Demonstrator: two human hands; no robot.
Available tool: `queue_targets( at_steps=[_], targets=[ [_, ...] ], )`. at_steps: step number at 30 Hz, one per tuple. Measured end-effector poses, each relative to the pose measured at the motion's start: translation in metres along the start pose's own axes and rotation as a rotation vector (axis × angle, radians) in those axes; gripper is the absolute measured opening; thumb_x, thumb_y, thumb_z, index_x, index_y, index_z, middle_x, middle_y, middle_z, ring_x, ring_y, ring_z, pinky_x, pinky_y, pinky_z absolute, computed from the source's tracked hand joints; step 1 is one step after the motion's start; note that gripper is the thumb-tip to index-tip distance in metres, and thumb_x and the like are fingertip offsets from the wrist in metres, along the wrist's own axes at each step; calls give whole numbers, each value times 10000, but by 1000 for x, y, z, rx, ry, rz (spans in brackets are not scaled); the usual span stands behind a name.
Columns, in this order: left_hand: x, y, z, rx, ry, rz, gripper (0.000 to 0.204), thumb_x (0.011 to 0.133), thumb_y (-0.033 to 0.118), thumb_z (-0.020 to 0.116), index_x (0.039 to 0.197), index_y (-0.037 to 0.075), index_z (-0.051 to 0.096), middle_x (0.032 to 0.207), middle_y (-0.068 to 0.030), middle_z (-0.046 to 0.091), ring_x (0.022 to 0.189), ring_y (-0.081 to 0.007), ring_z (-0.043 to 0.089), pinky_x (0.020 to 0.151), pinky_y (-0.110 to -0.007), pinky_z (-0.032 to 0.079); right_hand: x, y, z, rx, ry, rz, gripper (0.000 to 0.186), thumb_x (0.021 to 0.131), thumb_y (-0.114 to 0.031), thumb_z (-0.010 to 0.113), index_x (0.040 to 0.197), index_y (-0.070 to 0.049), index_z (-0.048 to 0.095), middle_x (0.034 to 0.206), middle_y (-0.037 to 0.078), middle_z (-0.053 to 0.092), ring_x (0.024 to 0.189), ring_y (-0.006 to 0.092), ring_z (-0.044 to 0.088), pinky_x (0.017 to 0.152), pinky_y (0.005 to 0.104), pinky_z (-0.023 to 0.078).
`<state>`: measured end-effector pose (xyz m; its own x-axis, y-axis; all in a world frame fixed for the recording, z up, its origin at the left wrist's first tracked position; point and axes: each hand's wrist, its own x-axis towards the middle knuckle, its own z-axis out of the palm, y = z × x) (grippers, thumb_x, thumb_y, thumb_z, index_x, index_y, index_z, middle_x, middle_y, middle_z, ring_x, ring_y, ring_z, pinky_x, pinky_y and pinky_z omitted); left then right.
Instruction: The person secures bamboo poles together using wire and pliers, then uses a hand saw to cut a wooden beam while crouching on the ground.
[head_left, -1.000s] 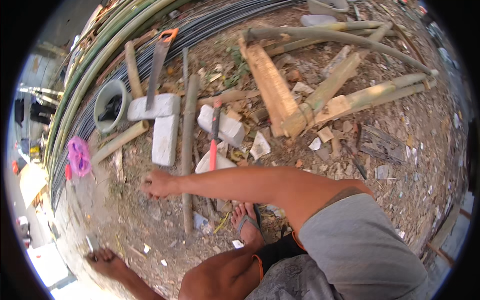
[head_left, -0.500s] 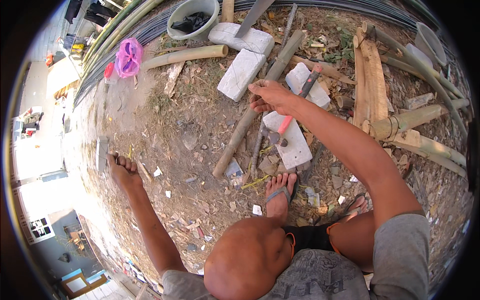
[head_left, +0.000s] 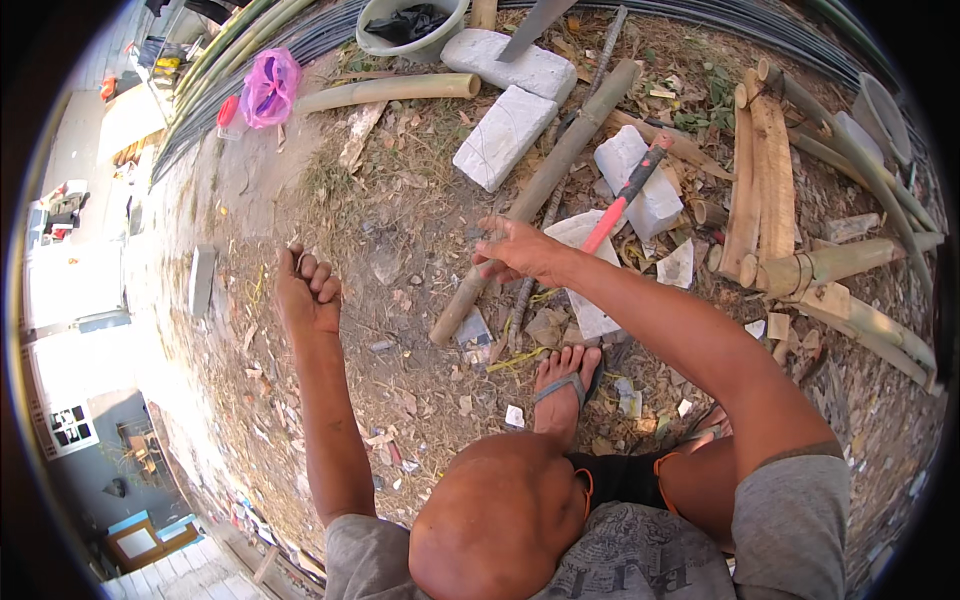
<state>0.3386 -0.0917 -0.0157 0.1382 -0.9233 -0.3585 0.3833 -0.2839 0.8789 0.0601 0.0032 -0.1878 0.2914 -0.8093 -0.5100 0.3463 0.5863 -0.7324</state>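
Head view: left hand (head_left: 309,294) is curled, right hand (head_left: 525,252) loosely bent near bamboo pole (head_left: 560,165). Whether either grip is clamped cannot be told.

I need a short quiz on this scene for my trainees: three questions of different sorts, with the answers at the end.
1. True or false: something black lies inside the bucket.
2. Short answer: in this view, which hand is nearer the purple bag?
3. Multiple choice: which colours show on the long tool near the right hand?
A) blue and white
B) red and black
C) green and yellow

Key:
1. True.
2. The left hand.
3. B.
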Motion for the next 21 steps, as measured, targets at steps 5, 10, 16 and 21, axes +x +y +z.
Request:
queue_targets(
  at_steps=[5, 10, 16, 21],
  targets=[
    [-9, -15, 16, 33, 46, -14, 238, 1136, 333, 518, 1099, 100, 544, 710, 31, 386, 537, -77, 336, 384, -223, 255, 1, 0, -4, -74, -31, -13, 473, 1077, -329, 647, 1462, -104, 488, 1106, 50, 729, 842, 111, 688, 678, 284, 533],
    [-9, -8, -2, 34, 45, 1, 277, 1142, 368, 497, 1014, 128, 549, 663, 50, 353, 501, -67, 305, 378, -232, 221, -1, -11, -17, 108, 216, -75, 330, 1103, -386, 552, 1230, -81, 555, 1040, 64, 699, 790, 125, 675, 614, 265, 492],
    [-21, 6, -56, 40, 255, 56, 306, 1128, 333, 514, 880, 155, 527, 608, 50, 313, 461, -72, 258, 352, -249, 169, 13, -27, -56, 21, 462, -179, 299, 1127, -370, 507, 1260, -103, 525, 1029, 39, 700, 813, 140, 688, 689, 310, 579],
    [-31, 15, -139, 1, 574, 176, 356, 1116, 327, 493, 796, 185, 429, 617, 50, 312, 475, -79, 224, 383, -270, 136, 10, -46, -92, 241, 617, -231, 283, 1150, -308, 418, 1255, -52, 482, 917, 98, 698, 672, 165, 663, 576, 324, 563]
  ],
)
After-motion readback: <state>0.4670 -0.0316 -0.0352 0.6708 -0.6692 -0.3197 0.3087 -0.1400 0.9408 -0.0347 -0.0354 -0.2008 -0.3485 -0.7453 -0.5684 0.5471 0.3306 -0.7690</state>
